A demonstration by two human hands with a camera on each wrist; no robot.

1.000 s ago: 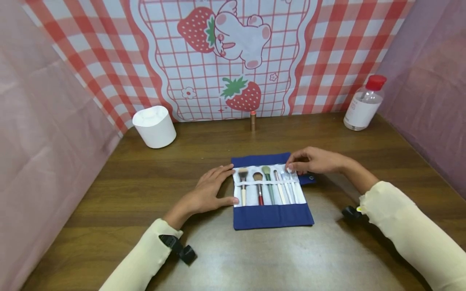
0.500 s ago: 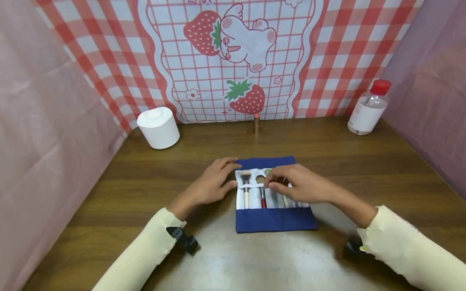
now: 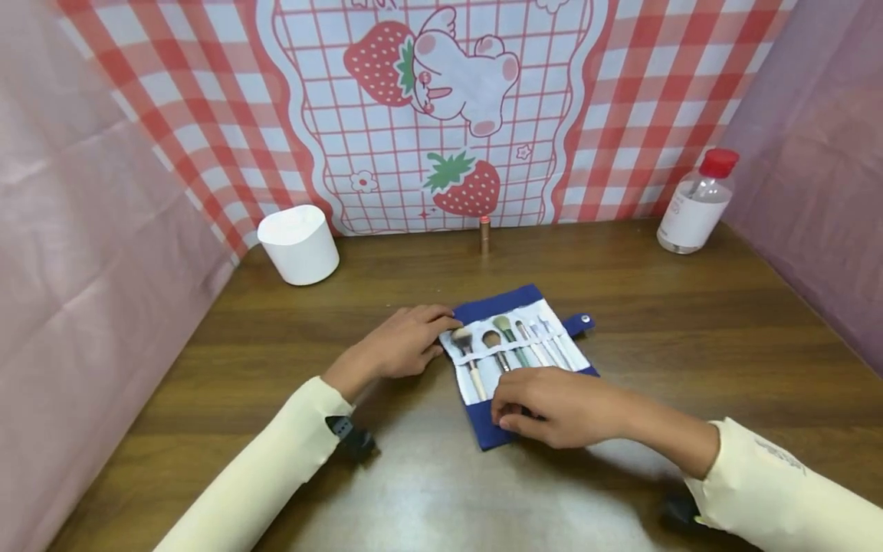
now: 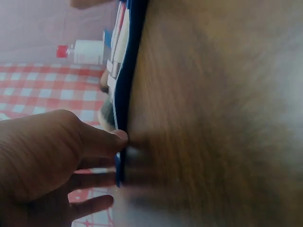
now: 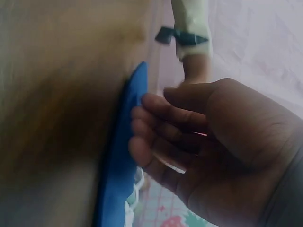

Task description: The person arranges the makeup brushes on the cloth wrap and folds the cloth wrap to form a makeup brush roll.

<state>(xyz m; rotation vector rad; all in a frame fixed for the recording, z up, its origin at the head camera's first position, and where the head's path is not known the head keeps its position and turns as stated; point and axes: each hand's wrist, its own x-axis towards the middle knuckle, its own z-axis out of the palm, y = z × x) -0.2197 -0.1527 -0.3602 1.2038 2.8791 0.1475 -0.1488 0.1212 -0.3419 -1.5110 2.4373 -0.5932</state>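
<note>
A blue brush roll (image 3: 486, 429) lies unrolled and tilted on the table, its white lining upward. Several makeup brushes sit under its white elastic band, among them one with a fluffy two-tone head (image 3: 462, 338) and a green one (image 3: 503, 326). My left hand (image 3: 400, 345) is at the roll's upper left corner; in the left wrist view the thumb (image 4: 119, 135) meets the blue edge and the fingers reach out fairly straight. My right hand (image 3: 562, 406) is over the lower blue flap, partly hiding it. In the right wrist view its loosely bent fingertips (image 5: 137, 149) touch the blue fabric.
A white rounded container (image 3: 300, 249) stands at the back left. Near the patterned cloth backdrop stands a small copper-coloured tube (image 3: 485, 236) with a red top. A clear red-capped bottle (image 3: 697, 207) is at the back right. The roll's snap strap (image 3: 579, 323) sticks out to the right.
My right hand has come from the strap side across the brushes down to the lower flap. The brush roll has turned counterclockwise. My left hand stays at its left edge.
</note>
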